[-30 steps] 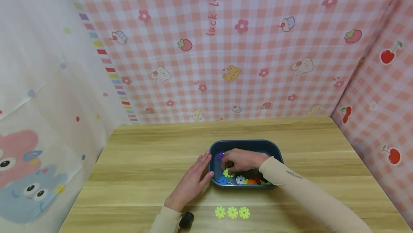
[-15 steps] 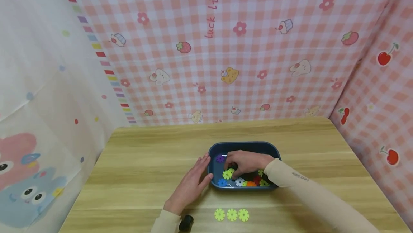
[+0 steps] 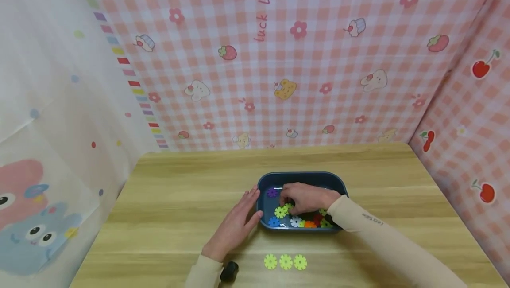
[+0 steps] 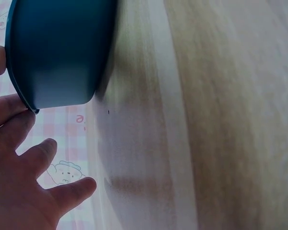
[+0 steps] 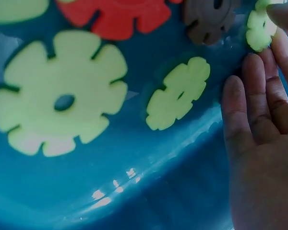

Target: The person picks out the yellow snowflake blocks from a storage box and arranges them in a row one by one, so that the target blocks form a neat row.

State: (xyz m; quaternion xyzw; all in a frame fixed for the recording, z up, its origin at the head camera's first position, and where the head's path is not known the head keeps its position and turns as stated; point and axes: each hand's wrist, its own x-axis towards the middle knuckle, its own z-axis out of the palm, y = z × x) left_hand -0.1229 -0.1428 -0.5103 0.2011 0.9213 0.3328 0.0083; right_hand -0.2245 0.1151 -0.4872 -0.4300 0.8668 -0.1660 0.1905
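My right hand (image 3: 304, 198) reaches into a dark blue tray (image 3: 342, 186). Its thumb and fingertips pinch a yellow-green notched disc (image 5: 261, 26), a snowflake-shaped building piece, low over the tray floor. Another yellow-green disc (image 3: 280, 212) lies just left of those fingertips. My left hand (image 3: 233, 228) rests at the tray's left end, fingers straight; in the left wrist view the thumb and fingertips touch the tray's rim (image 4: 19, 91). Also in the tray are a purple disc (image 3: 272, 192), a blue disc (image 3: 274, 221), a white disc (image 3: 295, 221) and an orange disc (image 3: 310, 224).
Three yellow-green discs (image 3: 285, 262) lie in a row on the wooden table (image 3: 179, 190) in front of the tray. Red (image 5: 125, 19) and brown (image 5: 209, 19) discs lie under the right hand. A checked cloth (image 3: 303, 57) hangs behind the table.
My right hand has shifted slightly right inside the tray, uncovering more of the left yellow-green disc; another such disc now shows at its fingertips. The left hand stays at the tray's end.
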